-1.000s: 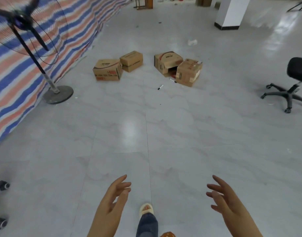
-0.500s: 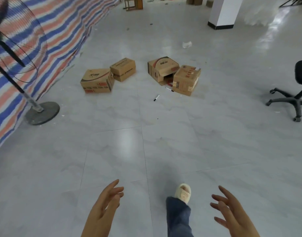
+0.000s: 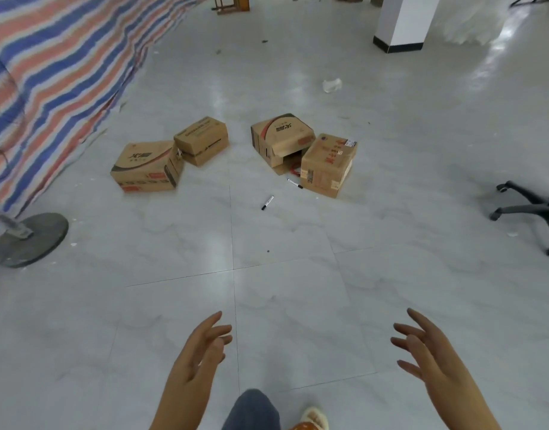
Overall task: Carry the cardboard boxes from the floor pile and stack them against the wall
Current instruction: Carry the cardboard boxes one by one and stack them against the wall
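While I judge myself in the approach step, with nothing lifted yet, the pale grey tiled floor (image 3: 180,305) fills most of the frame and the red, white and blue striped tarpaulin wall (image 3: 59,66) runs along the upper left. Four brown cardboard boxes lie in the upper middle of the frame, in two pairs: a printed carton (image 3: 145,167) touching a smaller plain one (image 3: 202,139) at left, and an open-sided box (image 3: 281,138) against a labelled box (image 3: 329,164) at right. My left hand (image 3: 198,355) and right hand (image 3: 428,352) hang at the bottom, fingers spread and relaxed, grasping nothing, well apart from every box. Next, I reckon, I must close in, crouch and grip one box by its sides. Two small black-and-white markers (image 3: 267,202) lie just before the right pair.
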Demonstrator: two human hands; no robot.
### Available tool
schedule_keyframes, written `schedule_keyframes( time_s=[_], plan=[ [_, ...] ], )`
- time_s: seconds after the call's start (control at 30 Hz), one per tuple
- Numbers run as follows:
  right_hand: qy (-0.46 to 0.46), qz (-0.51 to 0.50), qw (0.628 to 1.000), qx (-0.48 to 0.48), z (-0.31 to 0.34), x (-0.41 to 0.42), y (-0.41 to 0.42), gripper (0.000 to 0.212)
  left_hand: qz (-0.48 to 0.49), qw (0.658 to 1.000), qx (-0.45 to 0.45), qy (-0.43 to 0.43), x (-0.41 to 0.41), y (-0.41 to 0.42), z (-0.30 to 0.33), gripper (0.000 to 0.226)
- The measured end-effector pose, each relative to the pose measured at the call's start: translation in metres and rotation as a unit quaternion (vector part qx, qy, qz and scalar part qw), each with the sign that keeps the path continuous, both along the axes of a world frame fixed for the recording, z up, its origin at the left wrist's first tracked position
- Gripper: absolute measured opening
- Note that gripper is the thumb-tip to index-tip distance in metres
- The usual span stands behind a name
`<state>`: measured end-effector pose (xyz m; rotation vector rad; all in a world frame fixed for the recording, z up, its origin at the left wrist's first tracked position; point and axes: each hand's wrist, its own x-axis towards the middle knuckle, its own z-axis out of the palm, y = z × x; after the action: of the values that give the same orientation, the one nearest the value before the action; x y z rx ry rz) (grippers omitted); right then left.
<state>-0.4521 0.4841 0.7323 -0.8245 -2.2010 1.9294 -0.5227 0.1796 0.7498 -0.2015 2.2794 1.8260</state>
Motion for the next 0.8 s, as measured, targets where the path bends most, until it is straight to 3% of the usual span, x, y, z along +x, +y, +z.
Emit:
schedule_keyframes(
  time_s=[0.17,0.33,0.57,0.8],
  plan=[
    [-0.015,-0.026,0.999,-0.014,-0.006,-0.078,0.030,0.031,0.005,1.000,0.000,-0.009,-0.087,0.031,-0.007,0.031],
    [-0.011,-0.076,0.996,-0.035,-0.019,-0.178,0.056,0.045,0.018,1.000,0.024,-0.007,-0.209,0.065,-0.019,0.030],
    [0.000,-0.139,0.990,-0.032,-0.006,-0.350,0.099,0.031,-0.043,0.999,0.012,0.027,-0.417,0.109,-0.002,0.031],
    [-0.021,-0.137,0.990,-0.011,-0.004,-0.477,0.151,0.033,-0.090,0.996,-0.021,0.018,-0.567,0.167,-0.005,0.030]
  ],
)
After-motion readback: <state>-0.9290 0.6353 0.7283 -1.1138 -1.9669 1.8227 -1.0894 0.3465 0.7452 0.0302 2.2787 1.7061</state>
